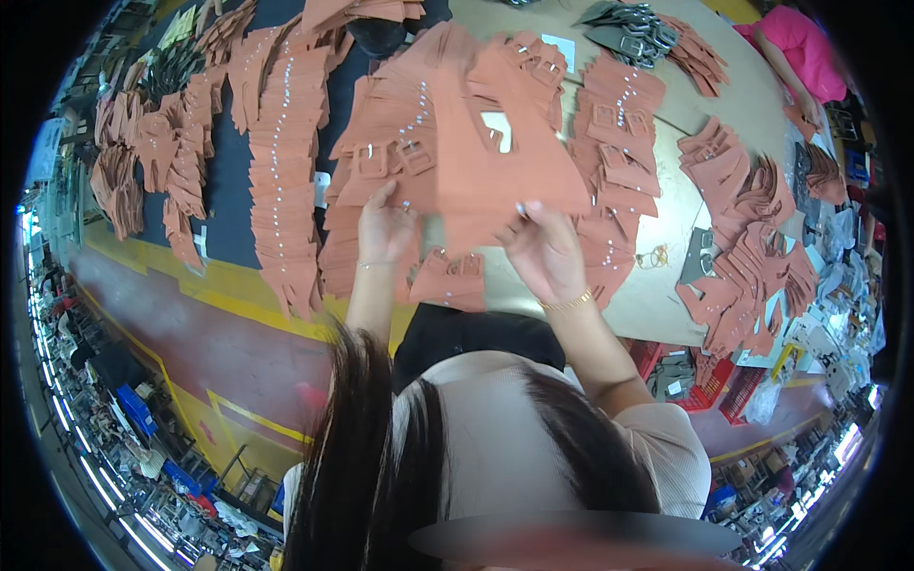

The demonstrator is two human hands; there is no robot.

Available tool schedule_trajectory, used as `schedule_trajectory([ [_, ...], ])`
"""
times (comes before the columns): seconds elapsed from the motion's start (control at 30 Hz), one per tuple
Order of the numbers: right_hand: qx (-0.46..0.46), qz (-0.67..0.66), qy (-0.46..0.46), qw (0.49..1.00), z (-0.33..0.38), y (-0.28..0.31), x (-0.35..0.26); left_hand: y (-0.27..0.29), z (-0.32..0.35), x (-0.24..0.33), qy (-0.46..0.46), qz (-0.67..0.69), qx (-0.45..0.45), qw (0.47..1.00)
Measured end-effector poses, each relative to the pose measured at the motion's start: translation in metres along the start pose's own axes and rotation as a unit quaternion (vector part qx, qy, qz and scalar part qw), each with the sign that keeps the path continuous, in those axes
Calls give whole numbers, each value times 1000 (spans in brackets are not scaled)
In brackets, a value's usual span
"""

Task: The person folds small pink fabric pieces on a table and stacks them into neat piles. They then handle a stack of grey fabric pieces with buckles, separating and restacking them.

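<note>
My left hand point(384, 231) and my right hand point(545, 249) are raised over a worktable point(666, 276), both gripping a large stack of terracotta cut leather pieces point(466, 143). The pieces carry square buckle shapes and rows of small silver studs. My left hand holds the stack's lower left edge, my right hand its lower right edge. A gold bracelet circles my right wrist. A smaller terracotta piece point(447, 281) lies on the table just below, between my hands.
Long overlapping rows of the same terracotta pieces point(286, 162) cover a dark mat at left. More piles point(752, 257) sit at right beside grey buckle parts point(628, 33). A person in a pink top point(800, 48) works at the far right. Red baskets point(705, 381) stand below the table.
</note>
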State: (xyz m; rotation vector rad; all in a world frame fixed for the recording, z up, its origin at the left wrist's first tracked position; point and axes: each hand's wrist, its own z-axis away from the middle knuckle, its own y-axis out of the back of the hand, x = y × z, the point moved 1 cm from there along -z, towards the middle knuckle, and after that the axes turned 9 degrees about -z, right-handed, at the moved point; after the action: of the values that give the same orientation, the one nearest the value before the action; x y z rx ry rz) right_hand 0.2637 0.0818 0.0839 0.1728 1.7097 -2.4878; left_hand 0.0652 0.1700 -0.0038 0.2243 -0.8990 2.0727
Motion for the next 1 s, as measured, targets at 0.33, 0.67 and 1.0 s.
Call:
schedule_trajectory([
  [0.33, 64, 81, -83, 991, -19, 28, 45, -34, 58, -43, -116, -150, -119, 975],
  [0.67, 45, 165, -60, 983, -2, 23, 39, -32, 85, -48, -220, -300, -196, 907],
  [1.0, 107, 148, -29, 983, 33, 39, 29, -73, 81, -58, 61, -256, -227, 938],
])
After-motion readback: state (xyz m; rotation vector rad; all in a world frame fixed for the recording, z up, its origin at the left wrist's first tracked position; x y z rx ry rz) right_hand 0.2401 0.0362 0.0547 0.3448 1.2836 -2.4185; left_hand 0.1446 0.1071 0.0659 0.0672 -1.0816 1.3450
